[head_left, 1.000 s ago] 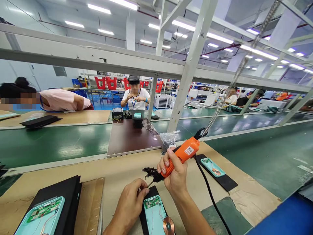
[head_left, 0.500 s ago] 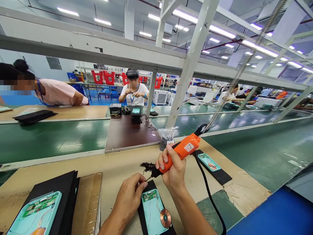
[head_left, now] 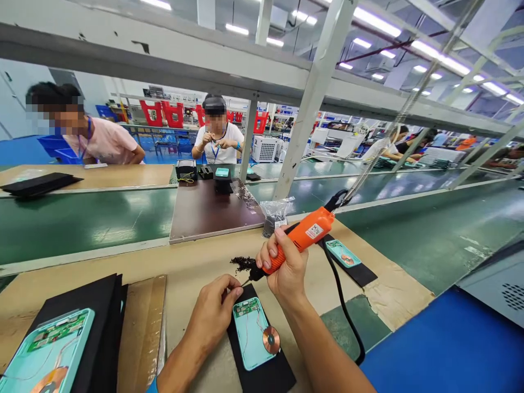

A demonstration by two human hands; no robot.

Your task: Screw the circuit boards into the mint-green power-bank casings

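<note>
My right hand (head_left: pixel 285 268) is wrapped round an orange electric screwdriver (head_left: pixel 301 240), its tip pointing down-left over the bench. My left hand (head_left: pixel 215 312) is pinched just at that tip, fingers closed on something too small to make out. Right below both hands lies a teal device shell (head_left: pixel 252 332) with a green circuit board and a copper coil, resting on a black pad (head_left: pixel 266 371). A small heap of black screws (head_left: pixel 243 263) sits just beyond the tip. The screwdriver's black cable (head_left: pixel 343 305) runs down to the right.
Another teal shell (head_left: pixel 46 349) lies on black pads at the left, and a third one (head_left: pixel 343 254) at the right. A bag of screws (head_left: pixel 273 216) and a brown board (head_left: pixel 213 212) sit by the green conveyor (head_left: pixel 82 221). Two people work across it.
The view has tilted down and shifted right, so everything sits a little higher and further left in the picture. My hands keep the same hold at the screwdriver tip.
</note>
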